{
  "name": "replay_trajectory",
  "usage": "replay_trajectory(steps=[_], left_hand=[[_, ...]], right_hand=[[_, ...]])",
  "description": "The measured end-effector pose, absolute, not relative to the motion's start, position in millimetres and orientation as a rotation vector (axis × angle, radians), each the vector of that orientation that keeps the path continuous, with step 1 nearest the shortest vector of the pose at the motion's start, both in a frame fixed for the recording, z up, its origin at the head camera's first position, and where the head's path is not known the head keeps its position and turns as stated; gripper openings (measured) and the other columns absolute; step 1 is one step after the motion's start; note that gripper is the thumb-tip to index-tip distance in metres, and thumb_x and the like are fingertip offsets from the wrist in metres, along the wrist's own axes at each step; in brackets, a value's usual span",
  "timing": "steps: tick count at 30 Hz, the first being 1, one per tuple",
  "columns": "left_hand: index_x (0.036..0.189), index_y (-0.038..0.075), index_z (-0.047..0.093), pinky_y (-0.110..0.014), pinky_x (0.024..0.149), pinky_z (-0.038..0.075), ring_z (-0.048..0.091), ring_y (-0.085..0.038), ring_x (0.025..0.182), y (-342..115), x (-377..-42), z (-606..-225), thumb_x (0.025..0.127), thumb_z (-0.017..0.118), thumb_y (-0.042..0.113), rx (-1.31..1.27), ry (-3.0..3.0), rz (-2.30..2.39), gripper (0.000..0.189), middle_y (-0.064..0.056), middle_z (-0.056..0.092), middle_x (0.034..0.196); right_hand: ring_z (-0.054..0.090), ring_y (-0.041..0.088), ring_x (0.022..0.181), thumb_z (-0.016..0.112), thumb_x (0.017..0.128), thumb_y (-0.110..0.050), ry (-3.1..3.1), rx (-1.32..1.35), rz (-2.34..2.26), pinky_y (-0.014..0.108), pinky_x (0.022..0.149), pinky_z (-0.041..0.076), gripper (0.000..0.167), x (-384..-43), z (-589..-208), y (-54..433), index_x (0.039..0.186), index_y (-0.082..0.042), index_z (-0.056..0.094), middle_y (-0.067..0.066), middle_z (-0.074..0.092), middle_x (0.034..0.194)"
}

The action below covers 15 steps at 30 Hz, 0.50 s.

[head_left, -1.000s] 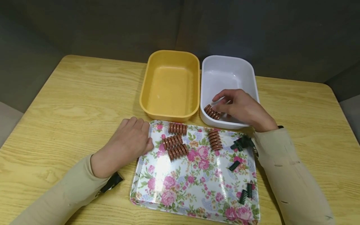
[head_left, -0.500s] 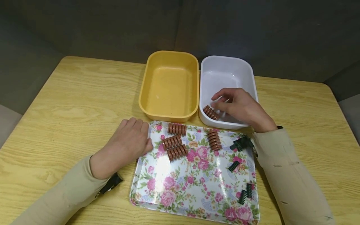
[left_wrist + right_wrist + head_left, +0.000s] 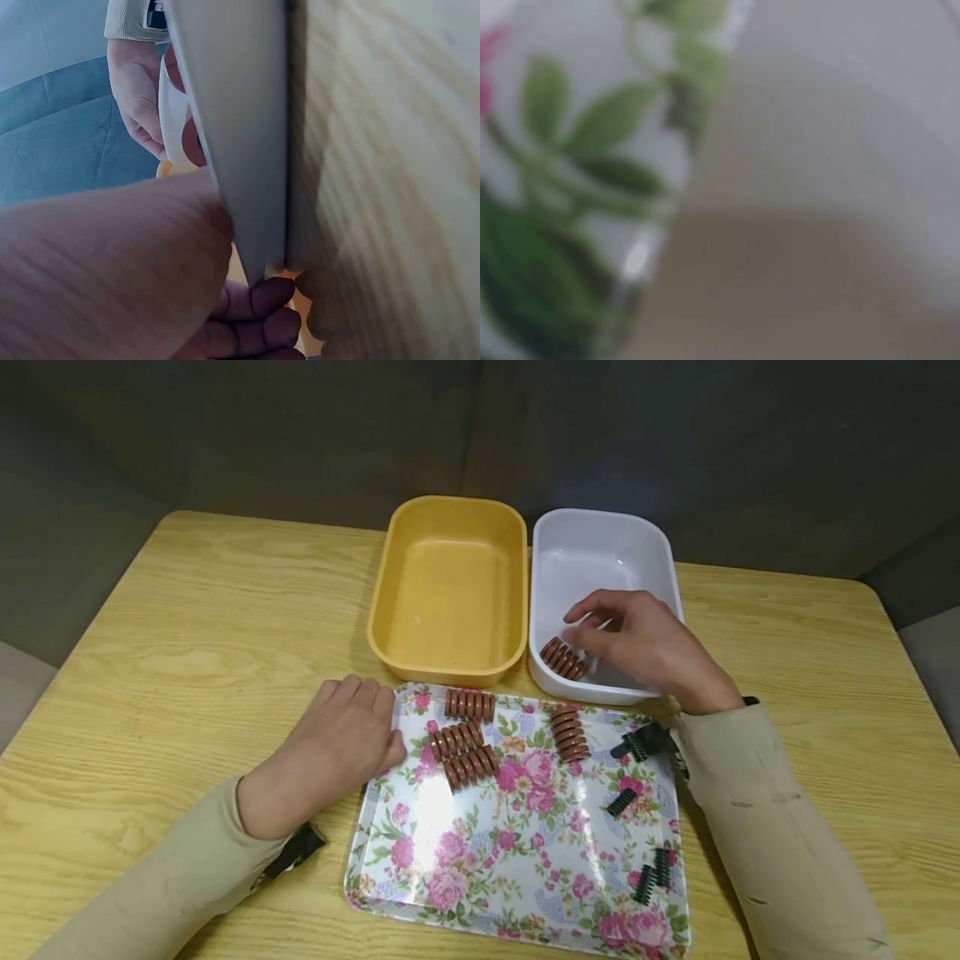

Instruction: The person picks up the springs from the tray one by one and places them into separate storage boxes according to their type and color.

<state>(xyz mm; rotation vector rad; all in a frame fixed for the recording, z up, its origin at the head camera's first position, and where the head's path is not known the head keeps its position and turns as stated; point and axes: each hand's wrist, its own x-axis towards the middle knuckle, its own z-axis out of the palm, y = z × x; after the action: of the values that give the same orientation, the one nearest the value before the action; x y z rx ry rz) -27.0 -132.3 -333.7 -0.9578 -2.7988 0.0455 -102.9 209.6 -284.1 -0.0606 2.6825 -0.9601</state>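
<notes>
In the head view my right hand (image 3: 633, 635) hovers inside the white bin (image 3: 667, 539), its fingers loosely bent and apart. A brown coil spring (image 3: 561, 658) lies in the bin just below the thumb; whether they touch cannot be made out. My left hand (image 3: 337, 735) grips the left far corner of the floral tray (image 3: 525, 868), thumb over the rim. The left wrist view has its curled fingers (image 3: 274, 296) at the tray's edge (image 3: 240, 135). Several brown coil springs (image 3: 470, 705) lie on the tray. Small dark green springs (image 3: 622, 802) lie along its right side.
A yellow bin (image 3: 450, 602) stands left of the white one, behind the tray. All sit on a wooden table (image 3: 225, 610) with a dark wall (image 3: 315, 435) behind. The right wrist view is blurred, with tray leaves (image 3: 615, 120) and a pale grey surface (image 3: 825, 150).
</notes>
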Motion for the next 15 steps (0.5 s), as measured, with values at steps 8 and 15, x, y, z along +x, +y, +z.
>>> replay_trajectory(steps=[8, 15], left_hand=[[0.080, 0.007, 0.044, -0.038, 0.073, 0.038, 0.038, -0.023, 0.073, -132.7, -27.5, -333.7, 0.088, 0.058, 0.023, -0.956, -2.806, 0.036, 0.023, -0.005, 0.041, 0.074], [0.081, 0.007, 0.044, -0.038, 0.074, 0.039, 0.038, -0.023, 0.074, -132.8, -28.2, -333.3, 0.089, 0.058, 0.024, -0.955, -2.836, 0.040, 0.023, -0.005, 0.041, 0.075]], right_hand=[[0.059, 0.026, 0.095, 0.068, 0.096, -0.034, 2.702, -0.074, -0.960, 0.035, 0.077, 0.048, 0.028, -100.5, -278.2, 208.6, 0.120, -0.018, 0.071, 0.010, 0.069, 0.113], [0.063, 0.025, 0.093, 0.067, 0.097, -0.032, 2.717, -0.103, -0.986, 0.036, 0.078, 0.048, 0.027, -96.8, -273.8, 207.7, 0.119, -0.017, 0.071, 0.010, 0.071, 0.110]])
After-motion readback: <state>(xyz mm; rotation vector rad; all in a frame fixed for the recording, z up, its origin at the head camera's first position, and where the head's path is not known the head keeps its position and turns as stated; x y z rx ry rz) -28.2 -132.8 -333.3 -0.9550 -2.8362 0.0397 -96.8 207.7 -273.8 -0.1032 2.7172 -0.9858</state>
